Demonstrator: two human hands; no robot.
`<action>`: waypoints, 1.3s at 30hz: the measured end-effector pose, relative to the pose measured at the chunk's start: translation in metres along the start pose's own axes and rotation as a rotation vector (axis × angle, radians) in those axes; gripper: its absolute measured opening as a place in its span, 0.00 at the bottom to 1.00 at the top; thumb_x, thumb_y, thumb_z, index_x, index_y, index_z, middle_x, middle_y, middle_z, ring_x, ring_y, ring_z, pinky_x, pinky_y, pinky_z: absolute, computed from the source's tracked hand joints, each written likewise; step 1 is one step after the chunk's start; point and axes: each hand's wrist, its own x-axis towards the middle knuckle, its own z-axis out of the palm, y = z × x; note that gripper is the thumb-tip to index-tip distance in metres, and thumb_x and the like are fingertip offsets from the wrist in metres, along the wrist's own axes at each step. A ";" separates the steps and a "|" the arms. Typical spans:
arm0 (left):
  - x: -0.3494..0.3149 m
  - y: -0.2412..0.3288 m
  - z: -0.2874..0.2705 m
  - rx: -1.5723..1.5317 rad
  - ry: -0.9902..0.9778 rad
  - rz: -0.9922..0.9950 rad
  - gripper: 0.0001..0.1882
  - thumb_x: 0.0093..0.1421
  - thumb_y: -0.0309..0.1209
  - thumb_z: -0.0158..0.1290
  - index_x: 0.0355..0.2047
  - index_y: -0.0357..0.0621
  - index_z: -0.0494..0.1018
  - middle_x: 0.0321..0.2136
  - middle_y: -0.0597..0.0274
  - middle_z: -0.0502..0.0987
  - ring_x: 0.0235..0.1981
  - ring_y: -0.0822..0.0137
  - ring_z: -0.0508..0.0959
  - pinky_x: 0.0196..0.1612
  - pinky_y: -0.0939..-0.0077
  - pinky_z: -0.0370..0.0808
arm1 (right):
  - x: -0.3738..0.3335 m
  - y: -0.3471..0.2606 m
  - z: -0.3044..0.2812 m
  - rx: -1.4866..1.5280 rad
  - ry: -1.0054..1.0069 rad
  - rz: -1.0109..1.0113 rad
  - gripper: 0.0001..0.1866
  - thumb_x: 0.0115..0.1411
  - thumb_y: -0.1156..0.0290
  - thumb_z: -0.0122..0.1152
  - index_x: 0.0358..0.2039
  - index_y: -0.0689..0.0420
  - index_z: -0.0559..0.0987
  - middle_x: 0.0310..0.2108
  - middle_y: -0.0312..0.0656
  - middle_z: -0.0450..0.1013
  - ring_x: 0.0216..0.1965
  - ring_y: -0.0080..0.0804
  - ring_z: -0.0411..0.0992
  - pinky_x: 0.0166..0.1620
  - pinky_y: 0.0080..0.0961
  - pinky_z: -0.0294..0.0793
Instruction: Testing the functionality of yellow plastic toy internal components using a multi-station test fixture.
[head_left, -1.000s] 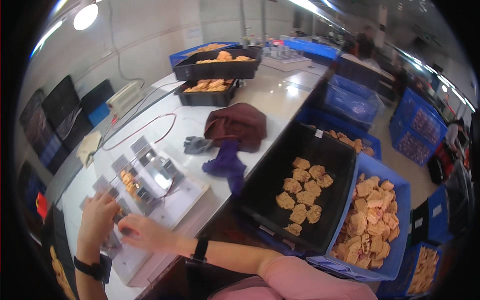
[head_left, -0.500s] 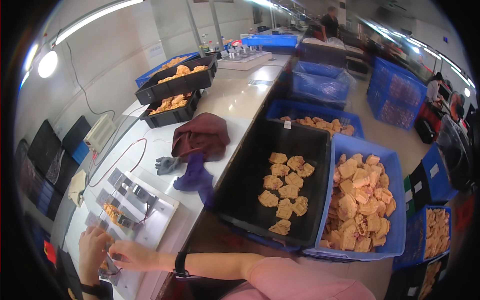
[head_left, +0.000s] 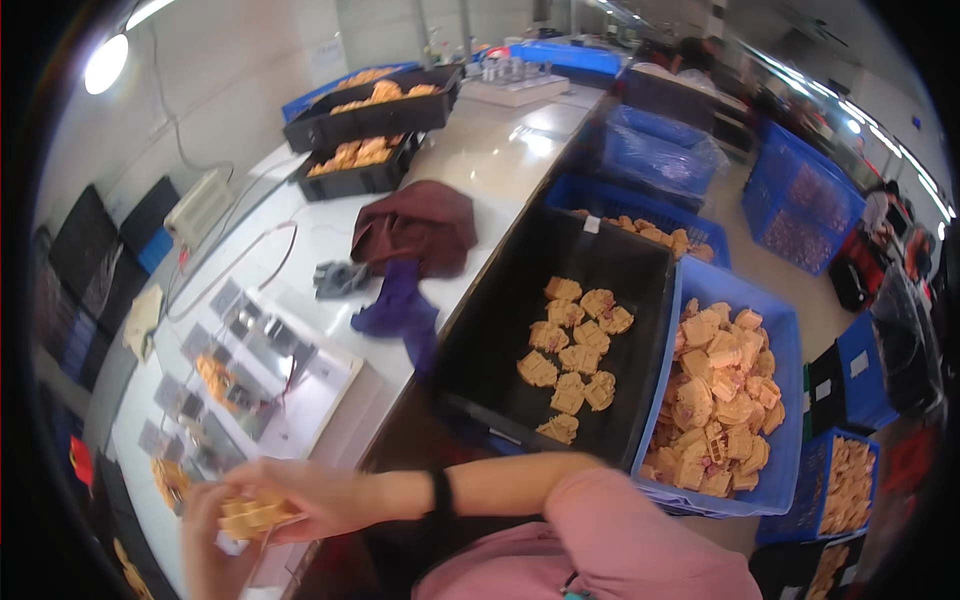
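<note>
In the head view, the right hand (head_left: 325, 495) closes its fingers on a tan moulded piece (head_left: 252, 516), which sits between the two hands at the near end of the white table (head_left: 500, 165); the left hand (head_left: 205, 545), blurred, is at the left side of that piece, its fingers curled toward it, and I cannot tell whether it grips or only touches; a black wristband (head_left: 440, 493) circles the right wrist; just beyond the hands lies a white fixture board (head_left: 325, 395) with a row of metal clamps and clear upright plates; a second tan piece (head_left: 214, 378) rests among the clamps, and a third tan piece (head_left: 168, 480) is near the left hand, at the board's left end; farther along the table lie a grey glove (head_left: 340, 279), a purple cloth (head_left: 393, 308) and a maroon cloth (head_left: 415, 225), close together; past them, two black trays of tan pieces stand one above the other; to the right of the table, a black bin (head_left: 480, 350) holds tan pieces spread over its floor, and just beside it a blue crate (head_left: 787, 420) is heaped with more
</note>
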 end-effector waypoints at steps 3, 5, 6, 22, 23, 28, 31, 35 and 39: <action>-0.042 0.019 0.059 -0.127 0.094 -0.192 0.29 0.43 0.16 0.62 0.49 0.39 0.72 0.46 0.52 0.74 0.43 0.58 0.77 0.44 0.70 0.74 | -0.046 -0.034 -0.049 -0.120 -0.238 0.424 0.34 0.55 0.62 0.71 0.60 0.54 0.68 0.49 0.46 0.74 0.50 0.41 0.75 0.53 0.33 0.74; -0.078 0.000 0.075 -0.210 0.165 -0.301 0.26 0.51 0.19 0.61 0.52 0.39 0.72 0.46 0.53 0.75 0.41 0.63 0.76 0.46 0.70 0.74 | -0.074 -0.052 -0.096 -0.251 -0.239 0.522 0.31 0.56 0.58 0.71 0.57 0.53 0.71 0.49 0.46 0.76 0.49 0.39 0.77 0.52 0.32 0.75; -0.099 -0.020 0.070 -0.228 0.156 -0.324 0.26 0.51 0.19 0.61 0.52 0.39 0.72 0.46 0.53 0.75 0.41 0.63 0.76 0.46 0.70 0.74 | -0.089 -0.062 -0.122 -0.342 -0.177 0.631 0.31 0.55 0.57 0.72 0.56 0.53 0.72 0.49 0.45 0.76 0.49 0.38 0.77 0.52 0.31 0.75; -0.215 -0.126 0.105 -0.166 0.845 -1.184 0.18 0.72 0.35 0.42 0.55 0.39 0.72 0.33 0.66 0.68 0.36 0.71 0.69 0.43 0.78 0.68 | -0.091 -0.056 -0.217 -1.079 0.139 0.862 0.09 0.62 0.71 0.60 0.40 0.61 0.80 0.34 0.43 0.79 0.35 0.32 0.78 0.40 0.26 0.75; -0.211 -0.128 0.103 -0.202 0.852 -1.223 0.17 0.72 0.35 0.43 0.55 0.40 0.73 0.33 0.67 0.68 0.35 0.73 0.68 0.43 0.80 0.67 | -0.069 -0.049 -0.193 -0.988 0.134 0.853 0.08 0.63 0.72 0.60 0.39 0.62 0.80 0.34 0.43 0.78 0.34 0.30 0.77 0.40 0.25 0.75; -0.188 -0.130 0.110 -0.252 0.937 -0.955 0.13 0.69 0.28 0.48 0.52 0.40 0.72 0.30 0.71 0.67 0.29 0.79 0.64 0.32 0.85 0.64 | 0.008 -0.018 -0.097 -0.901 -0.237 0.474 0.04 0.58 0.75 0.63 0.35 0.59 0.80 0.31 0.44 0.75 0.34 0.43 0.74 0.37 0.31 0.73; -0.189 -0.128 0.116 -0.269 0.922 -0.955 0.14 0.69 0.26 0.48 0.53 0.40 0.72 0.29 0.71 0.65 0.28 0.80 0.64 0.30 0.85 0.63 | 0.034 0.013 -0.074 -0.925 -0.343 0.283 0.06 0.57 0.73 0.65 0.35 0.57 0.80 0.32 0.43 0.74 0.36 0.43 0.73 0.39 0.35 0.72; -0.200 -0.142 0.128 -0.233 0.954 -1.019 0.16 0.69 0.27 0.48 0.56 0.41 0.70 0.32 0.69 0.66 0.28 0.79 0.66 0.30 0.83 0.65 | 0.041 0.043 -0.070 -0.916 -0.468 0.185 0.07 0.57 0.70 0.64 0.36 0.55 0.79 0.32 0.41 0.72 0.37 0.43 0.71 0.42 0.36 0.70; -0.204 -0.155 0.132 -0.306 0.974 -0.912 0.19 0.71 0.31 0.46 0.60 0.42 0.66 0.35 0.67 0.67 0.32 0.75 0.68 0.36 0.80 0.69 | 0.033 0.053 -0.074 -0.867 -0.389 0.271 0.05 0.58 0.70 0.64 0.34 0.54 0.78 0.32 0.40 0.71 0.38 0.43 0.71 0.43 0.36 0.69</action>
